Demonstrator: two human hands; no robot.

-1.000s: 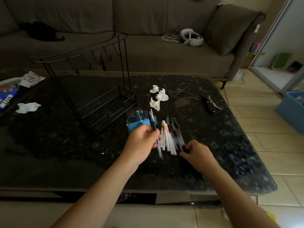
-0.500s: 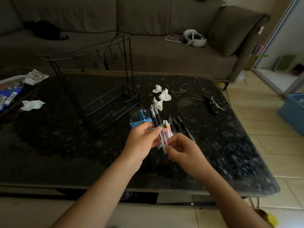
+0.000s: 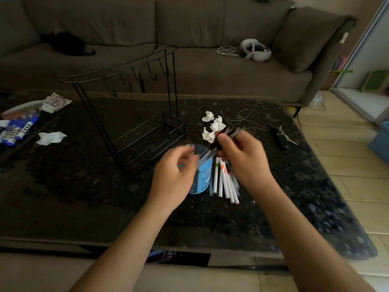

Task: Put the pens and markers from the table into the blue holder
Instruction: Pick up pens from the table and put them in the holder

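Note:
My right hand [image 3: 244,159] grips a bundle of dark pens [image 3: 226,137], tilted with their lower ends over the rim of the blue holder [image 3: 203,175]. The holder stands on the dark table [image 3: 84,197], partly hidden by my left hand [image 3: 174,175]. That hand hovers at the holder's left side with curled fingers; motion blur hides whether it touches the holder or the pens. Several white markers with coloured bands [image 3: 224,179] lie side by side on the table just right of the holder, under my right hand.
A black wire rack with hooks [image 3: 145,135] stands left of the holder. Crumpled white tissues [image 3: 212,129], a thin cord [image 3: 240,121] and keys [image 3: 281,137] lie behind. Another tissue [image 3: 51,138] and packets [image 3: 16,127] sit at far left. A sofa [image 3: 189,66] is behind the table.
My right hand took the dark pens from my left and lifted them up over the holder. My left hand let go and dropped beside the holder. The white markers stayed on the table.

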